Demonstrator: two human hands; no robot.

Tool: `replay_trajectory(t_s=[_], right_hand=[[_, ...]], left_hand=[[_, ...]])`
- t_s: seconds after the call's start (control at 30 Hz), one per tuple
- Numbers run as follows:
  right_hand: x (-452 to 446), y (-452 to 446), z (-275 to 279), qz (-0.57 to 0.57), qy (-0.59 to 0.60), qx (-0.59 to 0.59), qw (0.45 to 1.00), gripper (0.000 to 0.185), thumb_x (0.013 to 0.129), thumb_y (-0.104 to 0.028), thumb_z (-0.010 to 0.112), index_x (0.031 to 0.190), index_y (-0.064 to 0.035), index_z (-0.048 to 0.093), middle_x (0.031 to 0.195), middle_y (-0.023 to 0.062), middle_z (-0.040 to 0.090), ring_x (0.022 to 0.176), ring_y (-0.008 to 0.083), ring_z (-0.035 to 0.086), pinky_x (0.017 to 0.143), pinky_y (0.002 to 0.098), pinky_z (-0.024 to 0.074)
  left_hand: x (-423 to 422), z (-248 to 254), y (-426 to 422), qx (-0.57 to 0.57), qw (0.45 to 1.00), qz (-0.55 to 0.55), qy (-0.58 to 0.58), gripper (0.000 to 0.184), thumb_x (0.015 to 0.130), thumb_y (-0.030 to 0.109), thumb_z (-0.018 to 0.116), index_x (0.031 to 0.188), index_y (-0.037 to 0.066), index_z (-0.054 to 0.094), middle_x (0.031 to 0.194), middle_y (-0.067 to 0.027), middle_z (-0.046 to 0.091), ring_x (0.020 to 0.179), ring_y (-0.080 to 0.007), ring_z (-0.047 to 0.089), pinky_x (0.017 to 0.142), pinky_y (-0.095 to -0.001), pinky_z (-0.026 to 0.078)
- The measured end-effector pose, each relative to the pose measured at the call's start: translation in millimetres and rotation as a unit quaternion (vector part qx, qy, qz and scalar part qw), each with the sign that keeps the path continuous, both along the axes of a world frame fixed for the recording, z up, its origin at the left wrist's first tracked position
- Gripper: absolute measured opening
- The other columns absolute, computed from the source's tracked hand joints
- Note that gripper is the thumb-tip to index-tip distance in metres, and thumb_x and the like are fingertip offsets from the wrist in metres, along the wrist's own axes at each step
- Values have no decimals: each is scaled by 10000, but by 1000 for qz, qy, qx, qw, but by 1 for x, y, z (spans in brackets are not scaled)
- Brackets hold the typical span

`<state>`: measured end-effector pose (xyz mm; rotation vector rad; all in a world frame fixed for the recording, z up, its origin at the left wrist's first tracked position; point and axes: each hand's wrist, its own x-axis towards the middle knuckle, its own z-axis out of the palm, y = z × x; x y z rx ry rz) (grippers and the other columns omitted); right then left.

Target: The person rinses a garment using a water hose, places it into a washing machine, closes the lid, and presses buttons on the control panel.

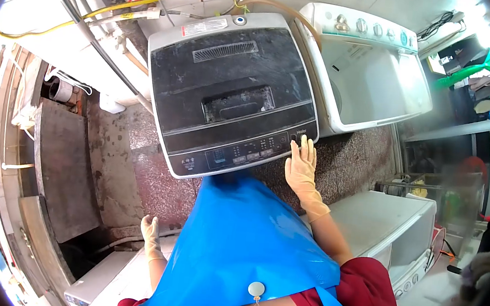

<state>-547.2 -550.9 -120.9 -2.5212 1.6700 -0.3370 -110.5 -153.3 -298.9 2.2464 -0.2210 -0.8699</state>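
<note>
A top-loading washing machine [236, 98] with a dark, dusty lid stands in front of me, its lid down. Along its near edge runs a black control panel [245, 153] with buttons. My right hand [301, 168], in a thin pale yellow glove, reaches to the right end of this panel. Its fingers are stretched out, the tips at or just above the panel; whether they touch is unclear. Low at my left side hangs my left hand [151, 233], gloved too, with fingers apart and nothing visible in it. A blue apron [248, 237] covers my front.
Right of the machine stands a white twin-tub washer [378, 83] with knobs. A white cabinet-like appliance [381, 221] is close by my right arm. Hoses and a yellow pipe [153, 0] run along the wall. At left, a grey slab [67, 170] borders the wet reddish floor [158, 185].
</note>
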Motion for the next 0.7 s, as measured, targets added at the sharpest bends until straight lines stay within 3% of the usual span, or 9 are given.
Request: replay_trajectory(t_s=[0.07,0.17,0.33,0.4,0.5,0.53,0.6,0.63,0.7], right_hand=[[-3,9,-4,1,22,2,1000,616,844,-148,596,1430,-29,451,1570,286,223,1459,471,199,1186,564,186],[4,10,-6,-6,30,19,999,674,830,-157,586,1468,-31,408,1588,281,200,1475,467,167,1201,556,147],[12,-7,-3,7,54,61,997,770,803,-111,594,1530,-135,340,1605,259,163,1481,469,141,1197,571,155],[9,-9,-10,23,48,48,997,769,791,-115,605,1519,-129,359,1604,246,186,1481,457,156,1190,588,161],[8,-10,-13,37,64,20,997,735,796,-109,604,1498,-106,384,1608,213,213,1479,437,180,1185,604,154],[8,-11,-15,39,63,22,997,735,796,-109,604,1498,-106,384,1608,213,213,1479,437,180,1185,604,154],[9,-14,-17,54,92,-1,994,693,815,-96,590,1480,-75,397,1615,168,227,1481,404,201,1181,614,153],[9,-15,-16,55,92,0,994,693,815,-96,590,1480,-75,397,1615,168,227,1481,404,201,1181,614,153],[9,-17,-10,76,94,0,993,659,837,-76,564,1473,-47,394,1620,133,232,1482,370,220,1184,601,163]], left_hand=[[-8,-5,10,-2,999,18,-40,486,876,176,733,1263,-46,541,1210,-154,601,1095,-238,576,979,-364,462],[8,-41,39,-10,993,108,53,618,863,167,726,1371,-52,453,1289,-170,561,1171,-250,542,1033,-350,420],[14,-30,39,14,995,83,54,768,852,199,733,1451,-90,349,1407,-206,481,1268,-282,482,1084,-347,372],[12,-29,34,33,992,122,28,753,850,200,740,1434,-91,364,1342,-191,525,1191,-259,526,1032,-342,413],[-7,22,-1,42,991,104,76,723,852,215,746,1409,-83,394,1211,-151,584,1063,-217,559,952,-335,451],[-8,23,-6,44,991,106,75,723,852,215,746,1409,-83,394,1211,-151,584,1063,-217,559,952,-335,451],[-11,26,-13,43,995,70,58,675,856,219,751,1378,-63,429,1063,-87,602,893,-152,553,805,-305,480],[-1,-4,-1,39,998,52,4,641,860,216,750,1363,-41,447,1024,-65,591,821,-124,537,724,-283,476],[3,-13,0,31,998,55,11,629,862,216,749,1357,-36,452,983,-54,591,775,-115,533,677,-273,467]])
